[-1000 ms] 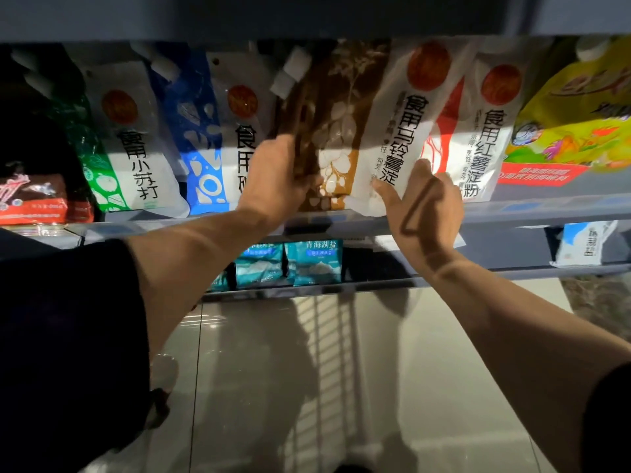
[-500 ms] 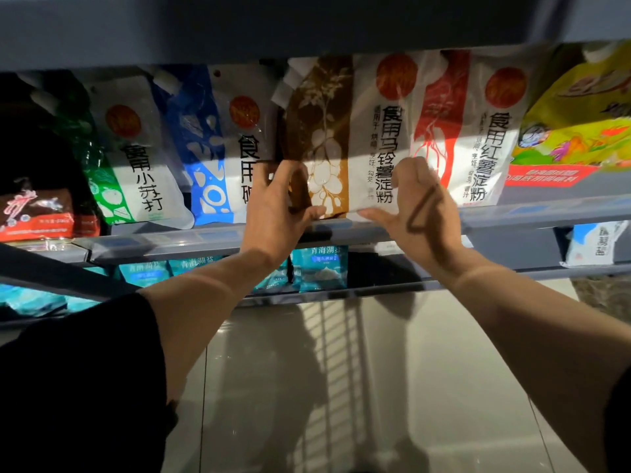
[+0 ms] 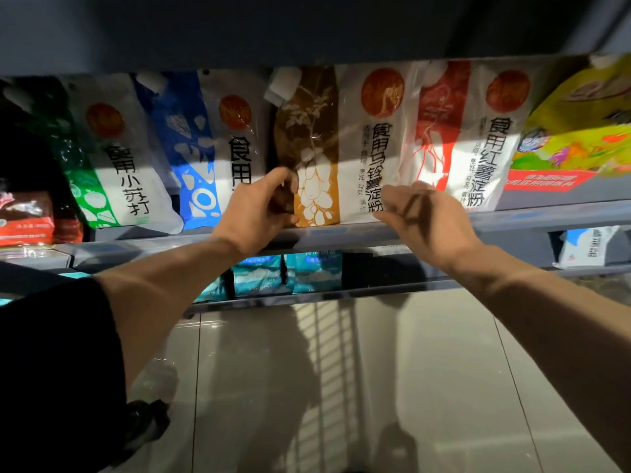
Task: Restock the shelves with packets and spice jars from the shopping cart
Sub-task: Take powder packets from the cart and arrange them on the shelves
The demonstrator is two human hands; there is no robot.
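A brown-and-white starch packet (image 3: 341,148) stands upright on the grey shelf (image 3: 512,220), between a blue-and-white packet (image 3: 205,148) and a red-and-white packet (image 3: 457,138). My left hand (image 3: 259,209) is at its lower left edge, with fingers and thumb loosely curved in front of it and nothing gripped. My right hand (image 3: 423,216) hovers at the packet's lower right corner, its relaxed fingers pointing left along the shelf lip and holding nothing. The shopping cart is not in view; only its grid shadow falls on the floor.
A green-and-white packet (image 3: 112,158) and red packs (image 3: 27,216) stand at the left, a yellow pouch (image 3: 580,131) at the right. Teal packets (image 3: 290,271) sit on the lower shelf. Another shelf board (image 3: 307,25) overhangs closely. Glossy tiled floor (image 3: 341,387) lies below.
The packet went from tilted in my left hand's grip to standing upright. My left fingers came off it and curled; my right hand dropped from its face to the shelf lip.
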